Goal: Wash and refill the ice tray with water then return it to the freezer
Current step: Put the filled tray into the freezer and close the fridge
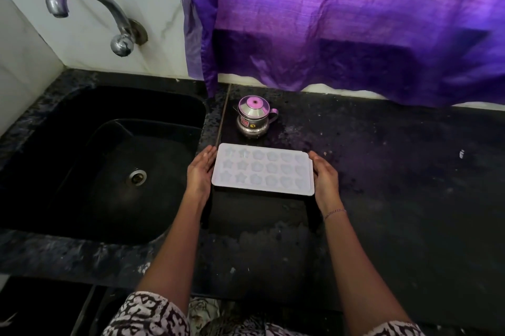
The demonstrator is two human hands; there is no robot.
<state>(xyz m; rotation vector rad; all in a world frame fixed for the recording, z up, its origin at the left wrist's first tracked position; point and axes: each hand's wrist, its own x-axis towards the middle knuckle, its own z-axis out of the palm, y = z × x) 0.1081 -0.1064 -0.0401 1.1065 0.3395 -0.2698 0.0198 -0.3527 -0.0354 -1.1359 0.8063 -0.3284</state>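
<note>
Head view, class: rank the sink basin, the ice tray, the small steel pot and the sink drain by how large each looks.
1. Sink basin
2. Ice tray, held at its short ends by both hands
3. Small steel pot, slightly farther off, yet clearly smaller than the tray
4. Sink drain

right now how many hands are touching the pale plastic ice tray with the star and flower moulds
2. The left hand is at the pale plastic ice tray's short end nearest the black sink; the right hand is at the opposite end.
</note>
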